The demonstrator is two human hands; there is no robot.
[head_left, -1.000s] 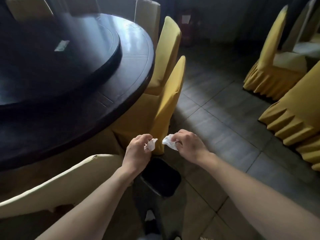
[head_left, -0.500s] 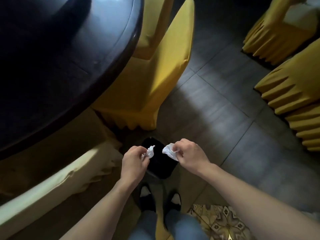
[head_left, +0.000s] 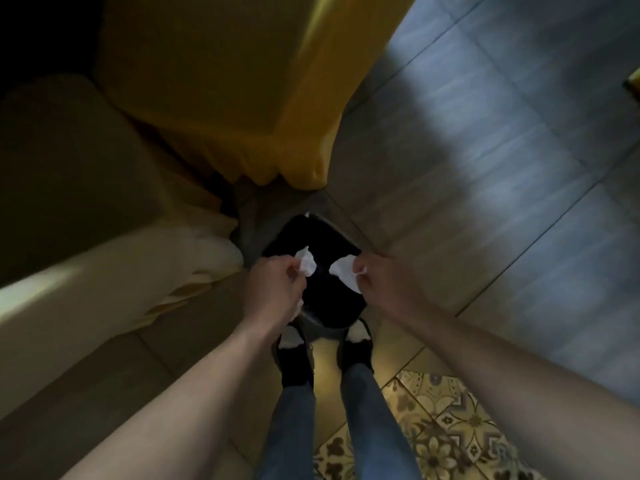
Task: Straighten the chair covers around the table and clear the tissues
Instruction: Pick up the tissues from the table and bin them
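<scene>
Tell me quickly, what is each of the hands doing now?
Left hand: pinches a crumpled tissue.
Right hand: pinches another tissue.

Both bare forearms are reaching forward and down, converging ahead of the body. The left hand (head_left: pixel 273 285) is curling its fingers and pinching at the fingertips, and the right hand (head_left: pixel 384 282) is doing likewise, knuckles up, the two hands staying just apart.
</scene>
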